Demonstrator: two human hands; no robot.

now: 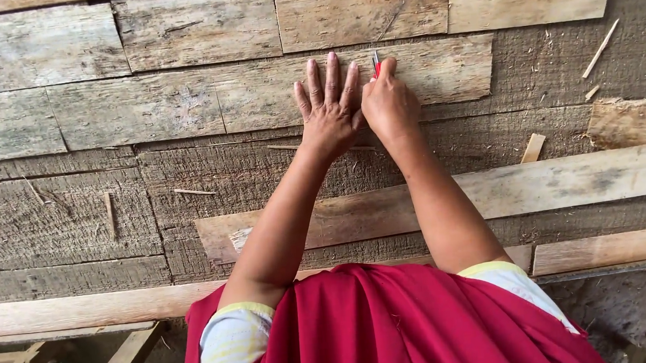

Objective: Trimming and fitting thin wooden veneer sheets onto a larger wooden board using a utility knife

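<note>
Mostly hidden inside the closed right hand (389, 105): a small red tool (376, 67), only its red tip and thin point showing above the knuckles, kind impossible to tell. Pressed flat beside it, fingers spread and holding nothing, the left hand (329, 110), on a weathered grey plank (179, 104). Tool tip close to that plank's upper edge, just below the seam with the next board (359, 6). Open wood left and right of both hands. Scattered splinters (599, 50) off to the right. Lower down, a paler loose board (569, 181) lying across.
</note>
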